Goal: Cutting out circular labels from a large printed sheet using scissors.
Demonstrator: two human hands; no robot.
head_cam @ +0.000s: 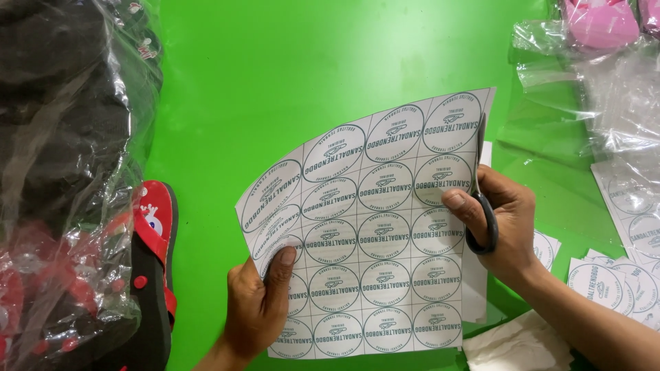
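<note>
Right hand (505,223) grips black-handled scissors (481,192), blades running up the right edge of a sheet of round labels (371,227); left hand (258,306) pinches its lower left corner. Sheet looks nearly whole, held above the green surface (289,69); a few cut labels (605,285) lie right.

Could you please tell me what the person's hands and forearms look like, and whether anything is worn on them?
Both the left hand and the right hand are bare: no gloves, rings, watch or bracelets show. The forearms are uncovered as far as the picture reaches, with no sleeve in view. The fingernails are short and unpainted.
</note>
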